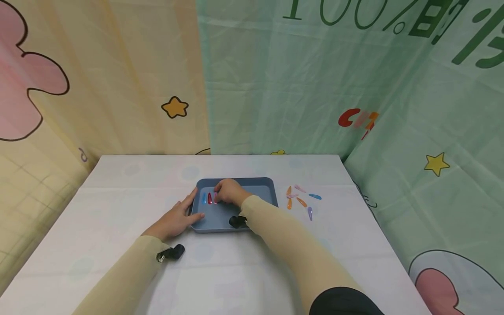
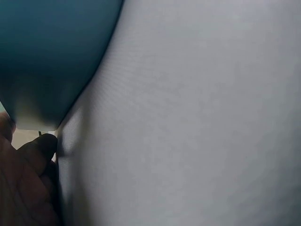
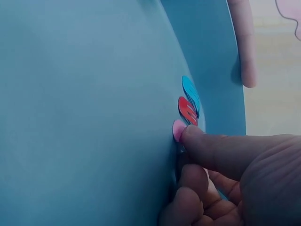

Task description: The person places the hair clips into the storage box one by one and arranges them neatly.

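Observation:
My right hand (image 1: 232, 192) is over the blue-grey tray (image 1: 260, 183) and pinches a pink hair clip (image 3: 178, 130) between thumb and fingers, close over the tray floor. Most of that clip is hidden by the thumb. Beside it in the tray lie a red hair clip (image 1: 210, 198) and a blue hair clip (image 1: 204, 198), side by side in a row. At the tray's left side rests my left hand (image 1: 175, 220), its fingers stretched along the outer edge and its thumb reaching over the front left corner.
On the white table (image 1: 220, 280), right of the tray, several loose hair clips lie scattered, among them an orange clip (image 1: 301, 202), a blue clip (image 1: 315, 196) and a purple clip (image 1: 309, 213). Printed curtains (image 1: 275, 87) hang behind and at both sides.

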A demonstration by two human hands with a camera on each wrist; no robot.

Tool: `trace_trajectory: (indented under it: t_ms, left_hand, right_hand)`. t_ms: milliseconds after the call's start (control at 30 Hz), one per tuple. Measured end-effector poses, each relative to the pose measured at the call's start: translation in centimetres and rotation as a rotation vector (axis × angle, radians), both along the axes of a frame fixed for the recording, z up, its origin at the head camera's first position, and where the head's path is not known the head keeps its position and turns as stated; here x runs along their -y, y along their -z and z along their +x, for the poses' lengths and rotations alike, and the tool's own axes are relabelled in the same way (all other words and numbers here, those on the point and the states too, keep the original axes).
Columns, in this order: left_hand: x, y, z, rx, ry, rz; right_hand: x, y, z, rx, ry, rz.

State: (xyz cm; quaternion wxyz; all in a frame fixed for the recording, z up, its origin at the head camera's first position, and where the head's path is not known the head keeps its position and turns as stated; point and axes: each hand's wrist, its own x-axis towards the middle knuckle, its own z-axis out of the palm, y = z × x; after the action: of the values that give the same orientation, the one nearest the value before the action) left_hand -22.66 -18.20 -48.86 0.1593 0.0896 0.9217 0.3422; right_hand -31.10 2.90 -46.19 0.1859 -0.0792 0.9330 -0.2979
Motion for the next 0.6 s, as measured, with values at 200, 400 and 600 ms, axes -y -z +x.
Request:
trace_trajectory:
  t_ms: [200,400,600]
  left_hand:
    - [0.0,0.02,-0.06,-0.003,0.0,0.004]
    - [-0.15,-0.08,0.0,-0.003,0.0,0.005]
    - [-0.15,-0.09,0.06,0.007,-0.008,0.007]
  right_hand:
    - [-0.12,0.08,0.04,0.004,0.006,-0.011]
    - [-0.22,0.06,0.14,-0.005,-0.019,0.013]
    - [-0.11,0.03,0.18,-0.014,-0.035,0.028]
